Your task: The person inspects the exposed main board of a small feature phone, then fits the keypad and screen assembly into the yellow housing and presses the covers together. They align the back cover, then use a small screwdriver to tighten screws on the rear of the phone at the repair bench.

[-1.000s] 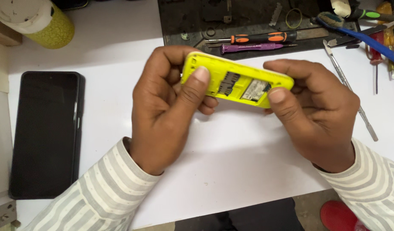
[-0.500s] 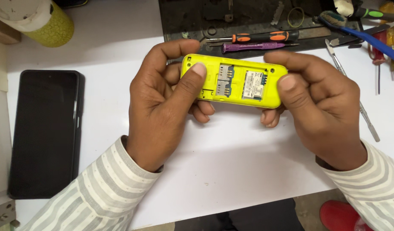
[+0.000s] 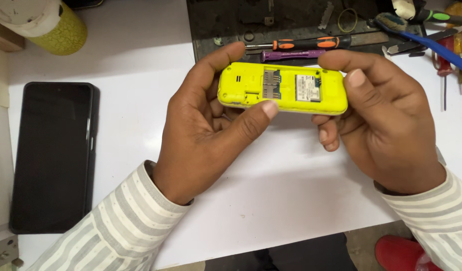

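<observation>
1. A person's left hand (image 3: 206,135) and right hand (image 3: 386,130) together grip a small yellow phone (image 3: 283,89), held level above the white counter (image 3: 140,65), its open back turned up to the camera.
2. The left hand is closed round the phone's left end, thumb pressed on the near edge; the right hand is closed on the right end, thumb resting on the top corner.
3. The rear cover and battery are already off: card slots and a label show in the bare compartment. The yellow body itself remains in one piece, apparently not yet opened further.
4. A black smartphone (image 3: 53,155) lies face up at the left, well apart.
5. An orange-and-black screwdriver (image 3: 303,43) and a purple tool (image 3: 291,54) rest untouched on a dark mat (image 3: 231,20) just beyond the hands.
</observation>
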Demonstrator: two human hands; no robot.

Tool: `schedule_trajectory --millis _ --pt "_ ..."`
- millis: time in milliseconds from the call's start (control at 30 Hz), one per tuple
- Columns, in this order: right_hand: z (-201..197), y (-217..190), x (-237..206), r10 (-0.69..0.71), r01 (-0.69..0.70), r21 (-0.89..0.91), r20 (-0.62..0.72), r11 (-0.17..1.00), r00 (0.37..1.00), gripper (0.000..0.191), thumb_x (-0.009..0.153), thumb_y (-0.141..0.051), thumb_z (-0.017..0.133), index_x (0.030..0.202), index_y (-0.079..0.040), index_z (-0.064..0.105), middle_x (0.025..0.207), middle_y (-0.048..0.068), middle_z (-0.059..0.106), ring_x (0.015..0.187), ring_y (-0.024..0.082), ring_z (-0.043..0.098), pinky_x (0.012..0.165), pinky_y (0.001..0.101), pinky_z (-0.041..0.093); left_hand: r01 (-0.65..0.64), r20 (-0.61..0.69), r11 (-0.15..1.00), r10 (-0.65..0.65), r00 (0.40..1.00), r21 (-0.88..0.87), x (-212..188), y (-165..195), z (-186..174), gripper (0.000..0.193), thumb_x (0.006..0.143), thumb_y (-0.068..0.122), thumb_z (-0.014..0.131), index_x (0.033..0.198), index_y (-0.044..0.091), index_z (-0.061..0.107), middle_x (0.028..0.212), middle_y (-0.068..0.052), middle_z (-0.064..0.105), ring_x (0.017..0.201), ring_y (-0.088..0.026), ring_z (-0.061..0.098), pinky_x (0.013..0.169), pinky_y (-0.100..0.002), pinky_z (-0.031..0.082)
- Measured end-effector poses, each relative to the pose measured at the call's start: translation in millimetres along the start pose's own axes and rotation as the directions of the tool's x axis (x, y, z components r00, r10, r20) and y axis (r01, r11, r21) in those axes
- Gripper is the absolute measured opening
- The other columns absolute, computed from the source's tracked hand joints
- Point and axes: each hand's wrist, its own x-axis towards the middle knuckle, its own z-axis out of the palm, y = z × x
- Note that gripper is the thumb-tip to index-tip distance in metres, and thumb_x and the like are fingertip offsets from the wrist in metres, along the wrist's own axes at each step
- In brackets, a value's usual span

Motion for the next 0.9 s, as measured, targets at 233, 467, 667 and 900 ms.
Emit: schedule_trajectory --millis 233,467,667,900 --pt "-5 0 1 0.054 -0.057 0.124 0.023 0.991 0.998 0.040 0.118 -0.020 0.043 0.145 0.007 0.055 0.096 0.018 0.070 0.073 0.021 0.067 0.064 0.0328 0.057 0.074 -0.032 0.997 -0.075 0.997 -0.039 1 -3 1 0.059 0.098 0.016 0.072 0.145 -0.007 0.045 0.118 -0.013 0.073 0.090 -0.007 0.071 0.067 -0.021 0.060" --pt "-7 -1 -2 0.049 -0.054 0.101 0.050 0.993 0.998 0.041 0.118 -0.020 0.042 0.145 0.008 0.054 0.094 0.019 0.070 0.074 0.025 0.070 0.065 0.0334 0.058 0.154 -0.070 0.988 -0.152 0.986 0.027 1 -4 -1 0.054 0.096 0.021 0.072 0.140 -0.004 0.052 0.102 -0.008 0.076 0.072 -0.004 0.068 0.056 -0.020 0.057" --pt "-6 -1 -1 0.050 -0.056 0.123 0.047 0.991 0.998 0.039 0.116 -0.018 0.042 0.143 0.007 0.054 0.096 0.020 0.070 0.075 0.024 0.069 0.066 0.0339 0.058 0.070 -0.040 0.997 -0.072 0.997 -0.040 1 -1 1 0.057 0.096 0.018 0.073 0.143 -0.004 0.049 0.113 -0.011 0.074 0.088 -0.006 0.070 0.069 -0.020 0.060" --pt "-6 -1 0 0.030 -0.033 0.118 0.025 0.992 0.999 0.036 0.117 -0.016 0.041 0.144 0.005 0.054 0.103 0.019 0.068 0.080 0.021 0.065 0.064 0.0335 0.056 -0.044 0.045 0.996 0.041 0.998 0.074 -3 9 -2 0.073 0.093 0.010 0.079 0.154 0.000 0.039 0.126 -0.011 0.072 0.104 -0.010 0.072 0.084 -0.022 0.062"
